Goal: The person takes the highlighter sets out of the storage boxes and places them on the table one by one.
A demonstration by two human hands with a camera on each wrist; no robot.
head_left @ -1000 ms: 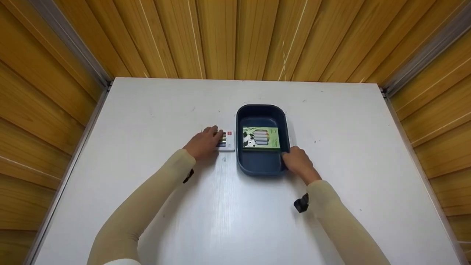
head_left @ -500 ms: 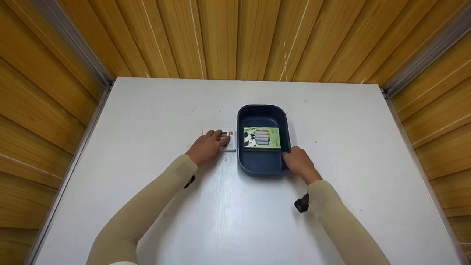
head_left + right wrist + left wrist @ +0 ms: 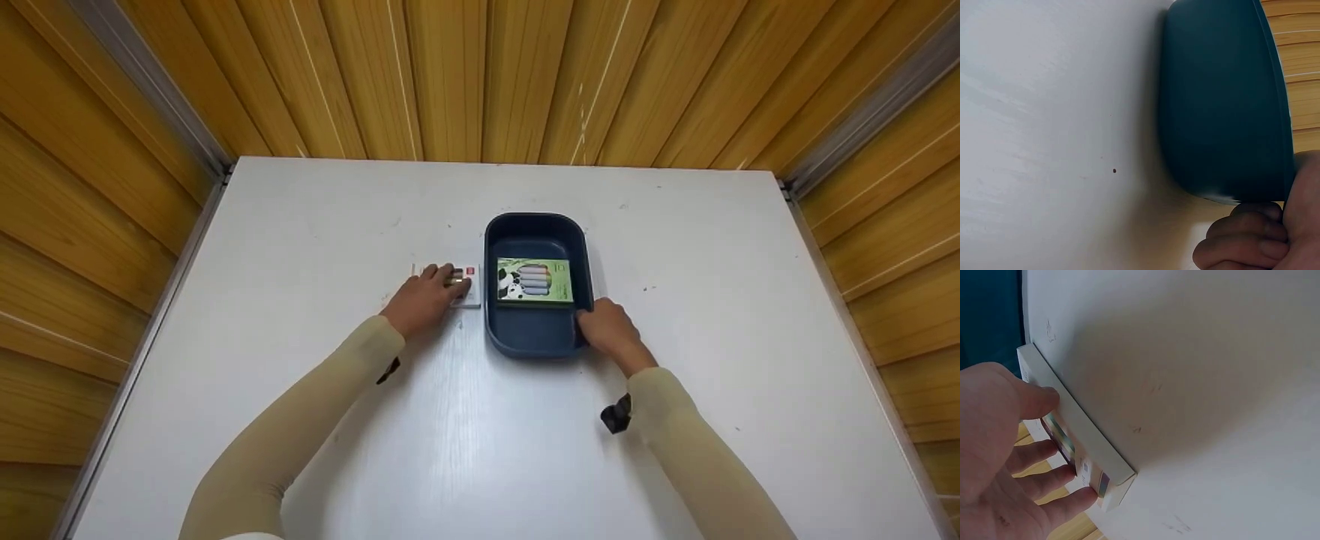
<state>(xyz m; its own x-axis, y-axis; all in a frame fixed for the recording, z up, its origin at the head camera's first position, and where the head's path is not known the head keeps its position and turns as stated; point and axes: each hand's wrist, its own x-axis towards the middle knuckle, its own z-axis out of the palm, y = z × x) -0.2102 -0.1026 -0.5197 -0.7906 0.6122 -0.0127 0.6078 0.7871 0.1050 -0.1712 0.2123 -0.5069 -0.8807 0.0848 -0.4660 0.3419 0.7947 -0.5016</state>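
A slim white box (image 3: 472, 297) with a red mark and a window showing coloured strips lies flat on the table, left of the dark blue plastic bin (image 3: 534, 334). My left hand (image 3: 421, 301) rests over the box; in the left wrist view the thumb (image 3: 1044, 400) touches its near edge and the fingers spread loosely over its windowed face. Inside the bin sits a green box (image 3: 559, 279) with a panda picture and several pale sticks shown. At the bin's near right corner my right hand (image 3: 611, 331) grips the rim, fingers curled against the outside in the right wrist view.
The white table (image 3: 360, 217) has scattered dark specks and scuffs. Wood-plank walls (image 3: 442, 82) with grey metal corner strips stand behind it and on both sides. Beige sleeves cover both forearms, and a black wrist device (image 3: 616, 415) sits at the right cuff.
My left hand has shifted slightly right over the white box, its fingers drawing nearer the red-marked end. The bin, the green box and my right hand have kept their places.
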